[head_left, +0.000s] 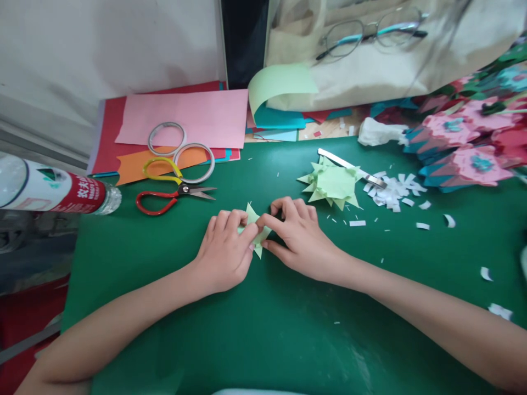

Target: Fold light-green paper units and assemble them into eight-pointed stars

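Note:
A small light green paper star (258, 247) lies on the table between my two hands, its points showing above and below my fingers. My left hand (226, 251) has its fingers curled over the star's left side and pins it to the table. From the right, my right hand (302, 241) meets it, index fingertip and thumb bent onto the paper's right edge. The middle of the star is partly hidden by my fingers. Beyond my right hand sits a stack of light green star-shaped paper pieces (332, 184), with a slim cutter knife (341, 160) behind it.
Red-and-yellow-handled scissors (181, 191), two tape rolls (194, 163) and pink paper sheets (206, 115) are at the back left. A water bottle (53, 185) lies at the left edge. White paper scraps (393, 192) and pink paper flowers (477, 159) occupy the right. Glasses (373, 35) rest behind.

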Available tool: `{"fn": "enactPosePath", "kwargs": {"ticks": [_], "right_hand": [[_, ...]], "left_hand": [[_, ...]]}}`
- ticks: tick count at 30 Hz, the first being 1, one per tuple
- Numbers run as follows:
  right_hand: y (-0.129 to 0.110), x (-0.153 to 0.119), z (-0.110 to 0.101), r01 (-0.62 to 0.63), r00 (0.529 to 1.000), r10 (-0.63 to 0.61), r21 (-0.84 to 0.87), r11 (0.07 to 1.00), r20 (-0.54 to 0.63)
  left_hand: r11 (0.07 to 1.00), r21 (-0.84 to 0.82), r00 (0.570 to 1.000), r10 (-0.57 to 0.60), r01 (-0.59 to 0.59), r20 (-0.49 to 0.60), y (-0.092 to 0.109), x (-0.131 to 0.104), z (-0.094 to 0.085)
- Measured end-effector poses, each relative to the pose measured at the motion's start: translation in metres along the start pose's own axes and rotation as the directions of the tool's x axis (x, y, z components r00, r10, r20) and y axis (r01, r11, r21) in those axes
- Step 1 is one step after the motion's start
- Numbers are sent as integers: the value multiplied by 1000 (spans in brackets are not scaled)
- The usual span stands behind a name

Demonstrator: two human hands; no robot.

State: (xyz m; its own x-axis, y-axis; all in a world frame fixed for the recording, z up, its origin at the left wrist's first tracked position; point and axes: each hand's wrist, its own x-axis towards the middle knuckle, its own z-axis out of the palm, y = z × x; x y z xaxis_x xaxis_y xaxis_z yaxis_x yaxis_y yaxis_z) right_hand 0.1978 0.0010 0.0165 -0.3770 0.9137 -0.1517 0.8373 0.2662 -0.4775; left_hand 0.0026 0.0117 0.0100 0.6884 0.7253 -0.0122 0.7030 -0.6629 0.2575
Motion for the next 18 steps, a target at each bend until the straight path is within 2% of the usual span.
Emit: {"fn": "enactPosePath", "kwargs": {"ticks": [6, 11, 18], "right_hand": [[6, -1, 0, 47, 999, -46, 18, 999, -19], [13, -1, 2, 163, 980, -151, 86, 983, -130], [17, -1, 3, 282, 944, -233, 209, 936, -232]], "left_hand": [[999, -50, 1000, 9, -9, 4, -5, 0, -1], [995, -96, 1000, 24, -24, 3, -8, -1, -2], [999, -19, 993, 36, -38, -112, -5, -4, 1]]}}
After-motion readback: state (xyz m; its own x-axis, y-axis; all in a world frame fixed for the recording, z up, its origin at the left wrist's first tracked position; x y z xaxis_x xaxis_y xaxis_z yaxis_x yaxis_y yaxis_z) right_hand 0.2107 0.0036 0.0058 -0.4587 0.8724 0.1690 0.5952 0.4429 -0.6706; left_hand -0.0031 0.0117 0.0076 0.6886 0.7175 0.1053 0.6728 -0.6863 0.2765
